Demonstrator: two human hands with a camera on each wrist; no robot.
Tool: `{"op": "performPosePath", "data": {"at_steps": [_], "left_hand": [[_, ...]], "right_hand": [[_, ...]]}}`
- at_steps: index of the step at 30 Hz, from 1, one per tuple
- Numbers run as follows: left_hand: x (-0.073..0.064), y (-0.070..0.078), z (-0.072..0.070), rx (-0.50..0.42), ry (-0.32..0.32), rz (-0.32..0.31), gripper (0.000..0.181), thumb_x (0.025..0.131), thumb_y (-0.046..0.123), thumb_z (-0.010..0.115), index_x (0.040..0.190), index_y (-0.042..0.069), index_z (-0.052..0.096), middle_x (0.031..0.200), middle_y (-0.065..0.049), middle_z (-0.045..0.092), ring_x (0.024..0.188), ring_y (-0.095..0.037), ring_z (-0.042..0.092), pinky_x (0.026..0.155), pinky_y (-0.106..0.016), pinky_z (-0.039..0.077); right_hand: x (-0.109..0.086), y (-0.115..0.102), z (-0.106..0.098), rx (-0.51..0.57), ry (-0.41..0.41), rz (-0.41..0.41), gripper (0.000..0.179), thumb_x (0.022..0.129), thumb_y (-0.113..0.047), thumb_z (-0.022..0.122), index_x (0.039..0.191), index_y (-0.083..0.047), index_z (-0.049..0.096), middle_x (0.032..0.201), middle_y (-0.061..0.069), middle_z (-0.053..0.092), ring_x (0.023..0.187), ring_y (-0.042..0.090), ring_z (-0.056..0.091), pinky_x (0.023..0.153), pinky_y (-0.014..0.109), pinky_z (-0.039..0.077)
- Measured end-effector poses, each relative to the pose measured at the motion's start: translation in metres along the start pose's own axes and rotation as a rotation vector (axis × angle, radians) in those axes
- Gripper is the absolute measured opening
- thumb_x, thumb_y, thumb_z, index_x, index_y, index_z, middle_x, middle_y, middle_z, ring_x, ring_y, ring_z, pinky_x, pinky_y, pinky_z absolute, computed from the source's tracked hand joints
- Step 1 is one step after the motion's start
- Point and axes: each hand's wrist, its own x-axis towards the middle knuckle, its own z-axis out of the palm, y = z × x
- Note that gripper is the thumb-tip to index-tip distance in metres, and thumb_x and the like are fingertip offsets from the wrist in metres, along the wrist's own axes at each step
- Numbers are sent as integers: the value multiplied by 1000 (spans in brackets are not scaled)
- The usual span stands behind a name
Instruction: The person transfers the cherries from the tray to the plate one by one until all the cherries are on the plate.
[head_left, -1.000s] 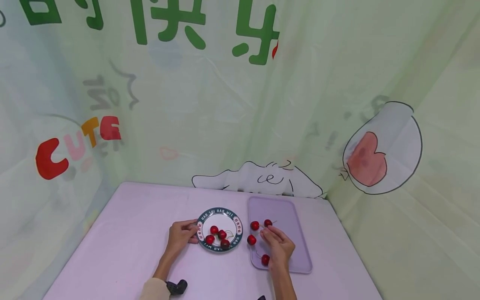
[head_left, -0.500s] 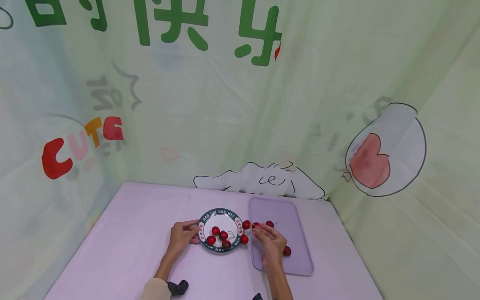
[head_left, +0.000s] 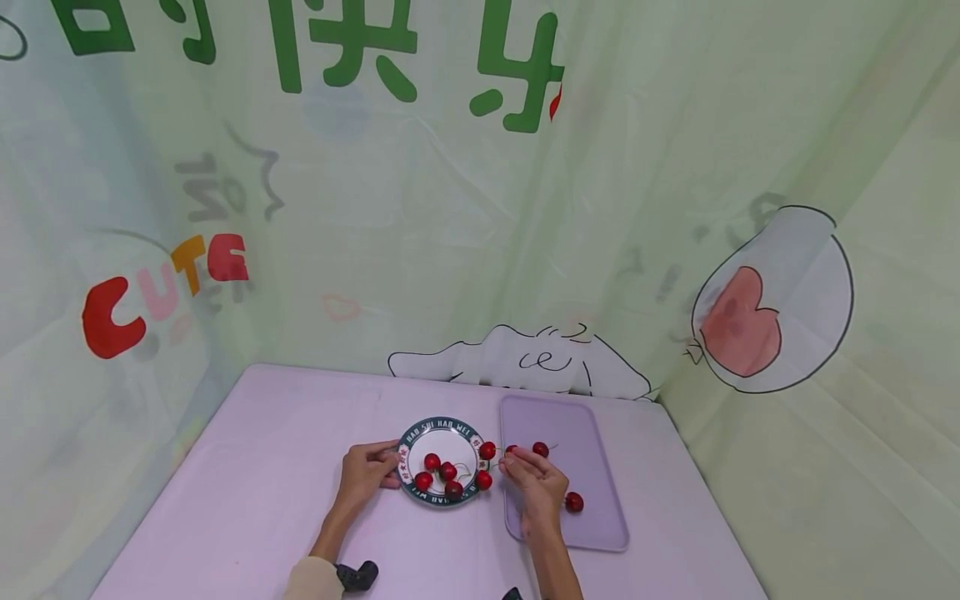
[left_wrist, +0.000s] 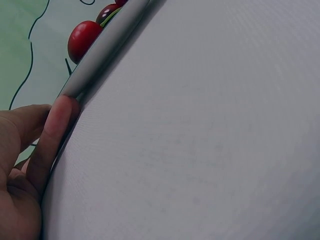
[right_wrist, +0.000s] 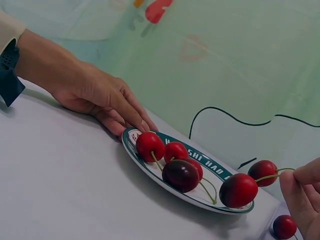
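My right hand [head_left: 542, 492] pinches thin green stems between thumb and fingertips. From them hang two red cherries, one darker-sided cherry [right_wrist: 239, 190] in front and another cherry [right_wrist: 262, 173] behind, both overlapping the right rim of the plate in the head view. The round white plate [head_left: 444, 438] has a dark green lettered rim and bears several cherries [head_left: 423, 481], some with stems, toward its front. At the plate's left edge my left hand [head_left: 363, 477] grips the rim; in the left wrist view a fingertip [left_wrist: 61, 111] presses against the plate's outer side.
Right of the plate lies a purple tray [head_left: 555, 417], partly covered by my right hand, with loose cherries on it, such as one cherry [head_left: 574, 502] at its right side. A printed curtain [head_left: 450, 250] hangs behind the pale table [head_left: 300, 417].
My right hand has moved left from over the tray, carrying the two cherries by their stems to the plate's right rim. The left hand stays at the plate's edge.
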Motion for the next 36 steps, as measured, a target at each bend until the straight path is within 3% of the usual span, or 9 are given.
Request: {"op": "performPosePath", "data": {"at_steps": [8, 17, 24, 36], "left_hand": [[-2, 3, -1, 7, 0, 22, 35, 101, -1, 73, 136, -4, 73, 89, -16, 69, 60, -15, 75, 61, -24, 67], [0, 2, -1, 5, 3, -1, 35, 101, -1, 73, 136, -1, 75, 87, -11, 69, 61, -16, 76, 61, -22, 67], [0, 1, 0, 1, -2, 20, 36, 100, -2, 72, 136, -3, 74, 88, -13, 70, 59, -14, 74, 60, -24, 67], [-2, 2, -2, -18, -26, 27, 36, 102, 2, 73, 138, -5, 72, 90, -14, 71, 60, -13, 75, 62, -25, 67]], "right_hand": [[1, 4, 3, -14, -19, 25, 40, 96, 6, 78, 131, 20, 66, 97, 13, 85, 82, 16, 84, 78, 28, 71], [-1, 6, 9, -74, -48, 56, 35, 97, 1, 79, 129, 13, 71, 100, 11, 85, 86, 16, 84, 83, 28, 70], [-1, 5, 13, -100, -85, 59, 37, 96, 4, 79, 129, 16, 69, 105, 19, 84, 86, 18, 84, 81, 27, 70], [10, 16, 15, -155, -150, 71, 39, 95, 3, 80, 130, 17, 68, 105, 21, 84, 85, 18, 83, 84, 30, 71]]}}
